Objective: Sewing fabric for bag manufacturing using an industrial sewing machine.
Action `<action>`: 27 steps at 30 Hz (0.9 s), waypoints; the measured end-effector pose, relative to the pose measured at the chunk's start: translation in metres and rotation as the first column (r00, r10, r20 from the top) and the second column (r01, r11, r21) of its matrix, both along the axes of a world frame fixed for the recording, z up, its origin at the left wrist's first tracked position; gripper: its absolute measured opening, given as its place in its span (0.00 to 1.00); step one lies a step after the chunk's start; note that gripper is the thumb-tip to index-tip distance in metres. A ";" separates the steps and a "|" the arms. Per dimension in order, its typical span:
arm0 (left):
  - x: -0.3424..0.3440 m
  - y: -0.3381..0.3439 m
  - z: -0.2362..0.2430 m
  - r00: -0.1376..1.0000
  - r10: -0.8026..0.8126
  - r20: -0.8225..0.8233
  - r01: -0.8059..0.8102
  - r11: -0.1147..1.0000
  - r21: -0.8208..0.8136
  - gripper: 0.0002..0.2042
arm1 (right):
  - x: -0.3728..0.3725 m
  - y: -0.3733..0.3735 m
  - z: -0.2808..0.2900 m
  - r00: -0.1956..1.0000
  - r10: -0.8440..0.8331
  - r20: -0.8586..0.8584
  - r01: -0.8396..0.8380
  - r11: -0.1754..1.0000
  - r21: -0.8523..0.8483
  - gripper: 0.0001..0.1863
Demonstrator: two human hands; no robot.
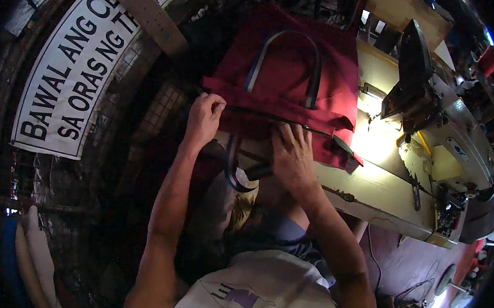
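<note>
Purple-printed white shirt (pixel 260 292) being worn, two-handled red bag (pixel 286 79) being pinched at its zippered edge by the left hand (pixel 205 115), being touched by the right hand (pixel 292 156) (grip cannot be told), being supported by pale table (pixel 379 194), black-lettered white sign (pixel 79 72) being displayed beyond.

Sewing workshop, sewing machine (pixel 467 135) at right, worn lit surface (pixel 378 197), red cloth bag (pixel 287 71), large lettered sign (pixel 72 79) at left
</note>
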State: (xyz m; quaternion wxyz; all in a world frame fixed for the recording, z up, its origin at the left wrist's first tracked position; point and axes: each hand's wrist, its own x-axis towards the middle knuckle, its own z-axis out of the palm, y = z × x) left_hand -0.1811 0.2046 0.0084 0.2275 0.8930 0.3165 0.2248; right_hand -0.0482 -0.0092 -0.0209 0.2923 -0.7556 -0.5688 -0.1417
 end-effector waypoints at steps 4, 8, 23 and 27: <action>-0.001 -0.008 0.005 0.993 -0.091 0.076 0.091 0.996 0.008 0.06 | -0.024 0.033 0.002 0.993 0.121 0.011 -0.121 0.993 0.001 0.18; 0.000 -0.009 0.010 0.959 0.109 0.261 0.004 0.918 -0.398 0.06 | -0.037 0.042 -0.001 0.982 0.187 0.013 -0.186 0.981 -0.047 0.20; 0.114 0.029 0.153 0.865 -0.147 0.480 0.103 0.988 0.117 0.05 | -0.049 0.019 -0.010 0.966 0.253 -0.050 -0.250 0.967 0.046 0.24; 0.092 0.022 0.159 0.725 -0.343 0.597 0.133 0.920 0.368 0.06 | -0.048 0.019 -0.008 0.957 0.257 -0.137 -0.255 0.966 0.031 0.24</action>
